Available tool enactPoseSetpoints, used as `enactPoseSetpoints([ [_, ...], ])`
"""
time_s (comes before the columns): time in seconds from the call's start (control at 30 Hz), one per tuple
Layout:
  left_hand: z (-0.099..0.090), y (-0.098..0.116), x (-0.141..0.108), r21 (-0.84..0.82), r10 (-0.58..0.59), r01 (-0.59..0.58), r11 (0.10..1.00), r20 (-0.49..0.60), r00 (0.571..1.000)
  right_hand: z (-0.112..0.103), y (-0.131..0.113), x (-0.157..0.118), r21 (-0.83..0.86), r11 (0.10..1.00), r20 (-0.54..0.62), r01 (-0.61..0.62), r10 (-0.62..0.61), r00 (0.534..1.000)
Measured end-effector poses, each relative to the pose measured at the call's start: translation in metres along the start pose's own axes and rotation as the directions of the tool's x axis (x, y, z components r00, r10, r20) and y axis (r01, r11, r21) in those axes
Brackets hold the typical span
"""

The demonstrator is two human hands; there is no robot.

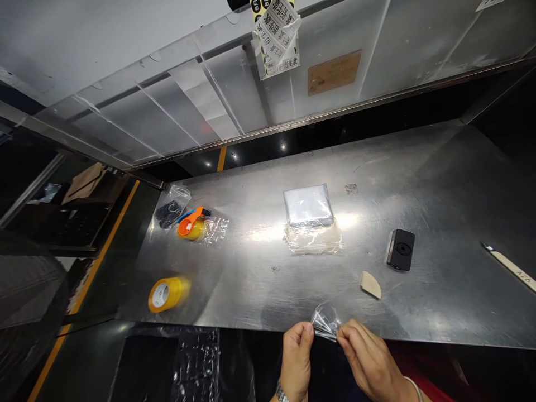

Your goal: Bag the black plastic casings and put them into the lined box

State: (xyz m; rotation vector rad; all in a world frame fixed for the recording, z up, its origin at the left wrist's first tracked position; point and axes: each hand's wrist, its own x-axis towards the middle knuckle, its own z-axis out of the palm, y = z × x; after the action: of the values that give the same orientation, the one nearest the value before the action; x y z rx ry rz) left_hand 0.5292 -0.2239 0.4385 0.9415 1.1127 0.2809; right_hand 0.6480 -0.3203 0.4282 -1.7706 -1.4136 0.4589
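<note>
My left hand (298,357) pinches one side of a small clear plastic bag (325,319) at the table's front edge. On the other side, my right hand (368,357) grips the same bag between thumb and fingers. The film is crumpled and glossy; I cannot make out whether anything is inside it. Beyond my hands lies a stack of clear plastic bags (310,206) on the metal table (247,279). A cream-coloured, wedge-shaped piece (371,285) rests just past my right hand.
A black rectangular device (401,249) and a white-handled tool (513,268) lie to the right. Leftward are a yellow tape roll (167,294), an orange tape dispenser (191,223) and a bag with dark contents (171,209). A translucent panel (234,89) hangs behind the table.
</note>
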Motion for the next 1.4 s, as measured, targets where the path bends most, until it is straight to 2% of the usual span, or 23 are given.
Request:
enactPoseSetpoints([
  [0.1,0.001,0.0,0.0,-0.014,0.007,-0.007,1.0,0.009,1.0,0.004,-0.001,-0.006,0.028,1.0,-0.023,0.011,-0.01,1.0],
  [0.2,0.001,0.001,-0.002,-0.032,0.005,-0.004,0.999,0.024,1.0,0.008,-0.002,-0.011,0.177,0.974,-0.002,-0.139,0.142,0.99],
  [0.27,0.0,0.001,-0.002,-0.038,-0.002,0.002,0.999,0.007,1.0,0.011,-0.002,-0.014,0.275,0.911,0.038,-0.308,0.31,0.95],
  [0.37,-0.003,-0.002,-0.003,-0.028,-0.016,0.016,0.999,-0.02,1.0,0.013,0.0,-0.015,0.394,0.754,0.153,-0.526,0.51,0.846],
  [0.43,-0.004,-0.003,-0.002,-0.014,-0.015,0.015,1.0,-0.006,1.0,0.015,0.001,-0.012,0.456,0.666,0.239,-0.591,0.549,0.801],
  [0.5,-0.004,-0.004,-0.001,0.0,-0.002,0.002,1.0,0.007,1.0,0.016,0.001,-0.006,0.494,0.618,0.253,-0.611,0.57,0.781],
  [0.6,-0.002,-0.004,0.0,0.02,-0.008,0.008,1.0,-0.015,1.0,0.017,0.001,0.0,0.491,0.645,0.177,-0.585,0.584,0.792],
  [0.7,-0.001,-0.003,0.001,0.021,-0.028,0.028,0.999,-0.015,1.0,0.019,0.001,0.0,0.417,0.75,0.046,-0.513,0.546,0.836],
  [0.77,0.0,-0.004,0.002,0.025,-0.019,0.02,1.0,-0.01,1.0,0.018,0.001,-0.002,0.35,0.841,-0.052,-0.414,0.458,0.887],
  [0.83,-0.001,-0.004,0.003,0.032,-0.008,0.008,0.999,-0.006,1.0,0.014,0.002,-0.002,0.278,0.92,-0.109,-0.275,0.315,0.943],
  [0.93,-0.002,-0.005,0.004,0.037,-0.012,0.012,0.999,0.0,1.0,0.005,0.005,0.002,0.163,0.982,-0.065,-0.098,0.109,0.992],
  [1.07,-0.002,-0.005,0.004,0.051,-0.03,0.031,0.998,-0.022,0.999,-0.003,0.011,0.01,0.007,1.0,0.055,0.022,-0.022,0.998],
  [1.2,0.0,-0.004,0.001,0.001,-0.053,0.053,0.999,0.0,0.999,0.004,0.008,0.007,-0.063,0.993,-0.004,0.1,-0.1,0.995],
  [1.3,-0.001,-0.004,0.0,-0.051,-0.057,0.056,0.997,-0.014,0.998,0.012,0.003,-0.002,0.0,0.995,-0.001,0.102,-0.102,0.995],
  [1.4,-0.003,-0.007,-0.001,-0.076,-0.061,0.057,0.995,-0.044,0.997,0.016,0.001,-0.009,0.142,0.989,0.047,-0.047,0.04,0.998],
])
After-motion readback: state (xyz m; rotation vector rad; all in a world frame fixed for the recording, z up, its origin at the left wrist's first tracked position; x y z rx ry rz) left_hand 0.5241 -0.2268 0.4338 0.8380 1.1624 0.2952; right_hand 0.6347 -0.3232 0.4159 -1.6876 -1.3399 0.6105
